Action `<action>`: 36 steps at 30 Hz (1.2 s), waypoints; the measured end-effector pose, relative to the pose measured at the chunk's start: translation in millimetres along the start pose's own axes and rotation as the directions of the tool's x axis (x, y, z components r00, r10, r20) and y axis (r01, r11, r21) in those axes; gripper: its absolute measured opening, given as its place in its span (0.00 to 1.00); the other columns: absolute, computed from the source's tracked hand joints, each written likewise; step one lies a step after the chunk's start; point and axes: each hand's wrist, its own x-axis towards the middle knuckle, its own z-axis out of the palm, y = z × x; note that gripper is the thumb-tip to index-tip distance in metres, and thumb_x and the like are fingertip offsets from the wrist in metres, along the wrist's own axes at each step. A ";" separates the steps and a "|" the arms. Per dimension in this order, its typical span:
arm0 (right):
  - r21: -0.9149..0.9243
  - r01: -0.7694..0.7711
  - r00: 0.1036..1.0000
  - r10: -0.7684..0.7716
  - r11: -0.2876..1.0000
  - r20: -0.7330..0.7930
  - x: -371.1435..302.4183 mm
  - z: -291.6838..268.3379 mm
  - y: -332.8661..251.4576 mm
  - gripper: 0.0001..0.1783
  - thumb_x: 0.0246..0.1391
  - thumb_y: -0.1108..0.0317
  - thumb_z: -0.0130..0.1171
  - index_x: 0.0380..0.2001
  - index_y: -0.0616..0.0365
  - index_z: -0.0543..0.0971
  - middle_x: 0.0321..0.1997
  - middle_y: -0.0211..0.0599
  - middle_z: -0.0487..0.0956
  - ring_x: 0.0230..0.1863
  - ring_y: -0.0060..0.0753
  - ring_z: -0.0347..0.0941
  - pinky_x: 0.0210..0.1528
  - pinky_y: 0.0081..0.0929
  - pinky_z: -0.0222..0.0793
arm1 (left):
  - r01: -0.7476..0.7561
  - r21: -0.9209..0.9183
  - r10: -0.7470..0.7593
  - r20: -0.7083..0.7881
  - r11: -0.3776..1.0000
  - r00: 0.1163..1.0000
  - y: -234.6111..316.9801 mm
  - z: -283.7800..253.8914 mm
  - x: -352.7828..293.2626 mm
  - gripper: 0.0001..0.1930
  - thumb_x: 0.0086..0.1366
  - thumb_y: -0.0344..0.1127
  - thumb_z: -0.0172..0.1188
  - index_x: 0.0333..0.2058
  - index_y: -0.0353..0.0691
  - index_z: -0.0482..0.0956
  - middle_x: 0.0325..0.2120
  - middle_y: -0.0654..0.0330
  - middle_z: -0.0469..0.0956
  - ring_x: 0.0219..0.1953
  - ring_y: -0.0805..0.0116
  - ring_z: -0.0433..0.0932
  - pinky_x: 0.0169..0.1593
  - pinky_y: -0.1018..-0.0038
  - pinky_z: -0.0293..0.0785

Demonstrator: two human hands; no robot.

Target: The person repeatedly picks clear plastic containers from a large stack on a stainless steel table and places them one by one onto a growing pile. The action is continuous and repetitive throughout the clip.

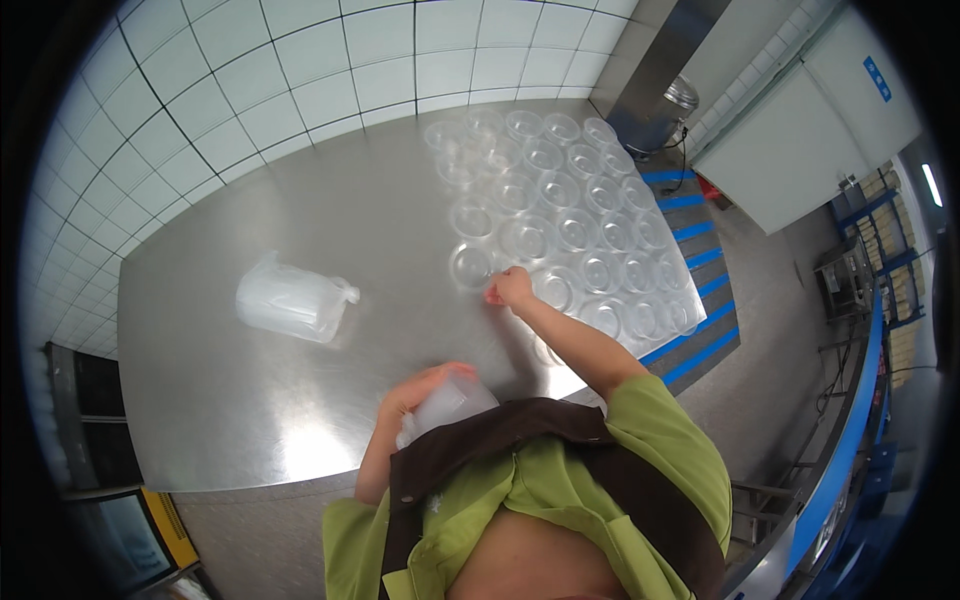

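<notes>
Steel bench, laid with clear round bowls; one person at the near edge, both hands engaged

Item: one person, at the bench's near edge, in a green shirt [665, 440] and dark brown apron [520, 420].

Item: left hand [425, 382], over the near edge, curved part-closed around a translucent bundle [457, 402] and holding it against the apron front. Crumpled film shows at the bundle's left end; its contents I cannot make out from where I stand.

Item: right hand [512, 286], reaching in over the near edge, fingers drawn inward, tips at the right rim of a clear bowl [468, 264]. Whether they grip that rim, I cannot tell.

Item: clear round bowls [576, 230], many, in close rows over the right part of the steel bench [385, 205], from near the right edge back to the far right corner. The bowl by the right hand lies on the group's left border.

Item: one white plastic-wrapped bundle [290, 302], on its side towards the left edge, its gathered end pointing right, well apart from the bowls.

Item: blue floor stripes [693, 231], beyond the right edge.

Item: white tiled wall [380, 40], along the far edge.

Item: metal post [668, 60], beyond the far right corner.
</notes>
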 end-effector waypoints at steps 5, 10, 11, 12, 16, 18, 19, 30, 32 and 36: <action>0.200 0.037 0.995 -0.018 0.979 -0.094 28.1 14.1 -6.2 0.07 0.51 0.77 0.49 0.28 0.74 0.69 0.24 0.50 0.76 0.21 0.40 0.77 0.22 0.32 0.78 | -0.021 -0.031 0.021 0.001 0.999 1.000 9.8 11.2 -14.1 0.37 0.58 0.52 0.57 0.59 0.32 0.60 0.52 0.50 0.70 0.56 0.61 0.67 0.61 0.68 0.59; 0.292 0.018 0.999 -0.004 0.956 -0.051 17.6 10.2 7.3 0.09 0.54 0.75 0.50 0.30 0.75 0.68 0.24 0.49 0.75 0.22 0.40 0.77 0.23 0.31 0.78 | -0.070 -0.123 0.071 -0.001 0.990 0.998 6.3 14.6 -18.6 0.37 0.56 0.53 0.60 0.58 0.35 0.62 0.52 0.53 0.70 0.55 0.63 0.67 0.60 0.69 0.59; 0.314 0.017 0.998 0.003 0.949 -0.063 13.7 7.3 8.6 0.10 0.54 0.75 0.50 0.31 0.76 0.68 0.24 0.50 0.75 0.23 0.40 0.77 0.24 0.31 0.78 | -0.073 -0.148 0.077 0.017 0.986 0.997 4.0 13.8 -17.9 0.37 0.56 0.53 0.60 0.58 0.35 0.62 0.52 0.53 0.70 0.55 0.63 0.67 0.60 0.68 0.60; 0.338 -0.006 0.995 0.039 0.941 -0.091 9.2 4.3 8.7 0.10 0.54 0.75 0.51 0.31 0.76 0.68 0.24 0.50 0.75 0.23 0.40 0.77 0.24 0.31 0.78 | -0.062 -0.130 0.064 0.006 0.990 0.998 2.3 12.1 -15.2 0.37 0.56 0.53 0.60 0.58 0.35 0.62 0.52 0.53 0.70 0.55 0.62 0.68 0.60 0.68 0.60; 0.218 -0.077 0.993 0.056 0.973 0.104 -30.4 -5.2 4.1 0.11 0.52 0.73 0.55 0.35 0.72 0.70 0.30 0.47 0.76 0.28 0.39 0.76 0.30 0.33 0.77 | -0.052 -0.127 0.061 0.068 0.990 0.996 -6.6 1.8 -8.9 0.37 0.57 0.51 0.60 0.58 0.34 0.61 0.52 0.52 0.70 0.55 0.62 0.67 0.60 0.68 0.60; -0.125 0.024 0.916 0.028 0.992 0.399 -70.9 -9.6 11.4 0.11 0.53 0.70 0.55 0.37 0.69 0.72 0.34 0.43 0.77 0.32 0.37 0.76 0.34 0.33 0.76 | -0.057 -0.148 0.060 0.014 0.987 0.998 -13.3 -3.1 -7.4 0.36 0.58 0.50 0.59 0.59 0.34 0.61 0.52 0.53 0.70 0.56 0.62 0.67 0.60 0.69 0.60; -0.217 0.359 0.841 -0.213 0.908 0.498 -95.9 -7.5 20.9 0.11 0.53 0.69 0.56 0.37 0.65 0.74 0.35 0.40 0.77 0.35 0.35 0.76 0.37 0.32 0.74 | -0.053 -0.159 0.045 -0.056 0.986 0.997 -16.2 -5.3 -6.4 0.35 0.58 0.49 0.59 0.59 0.34 0.60 0.52 0.53 0.70 0.56 0.63 0.67 0.60 0.69 0.60; -0.097 0.282 0.938 -0.254 0.954 0.236 -142.2 -36.8 50.4 0.08 0.54 0.69 0.56 0.35 0.64 0.74 0.27 0.35 0.77 0.28 0.26 0.75 0.31 0.23 0.74 | -0.006 -0.019 0.005 -0.017 1.000 1.000 -5.7 20.3 -21.2 0.32 0.62 0.49 0.53 0.58 0.34 0.62 0.53 0.54 0.70 0.55 0.65 0.68 0.59 0.71 0.62; 0.091 0.093 0.991 -0.101 0.991 0.087 -127.0 -47.0 57.9 0.10 0.55 0.69 0.56 0.34 0.67 0.72 0.27 0.36 0.75 0.28 0.28 0.75 0.31 0.24 0.75 | 0.012 -0.058 -0.014 -0.029 0.998 1.000 -2.2 29.5 -25.4 0.32 0.62 0.50 0.53 0.58 0.34 0.62 0.53 0.53 0.70 0.54 0.65 0.69 0.59 0.71 0.62; 0.388 -0.046 0.996 0.073 0.921 -0.055 -104.9 -48.1 74.7 0.13 0.54 0.71 0.56 0.37 0.72 0.70 0.32 0.43 0.74 0.32 0.34 0.75 0.37 0.30 0.78 | 0.001 -0.047 -0.001 0.016 0.999 1.000 0.1 35.6 -29.3 0.34 0.61 0.51 0.54 0.59 0.34 0.61 0.53 0.52 0.70 0.55 0.64 0.68 0.60 0.71 0.60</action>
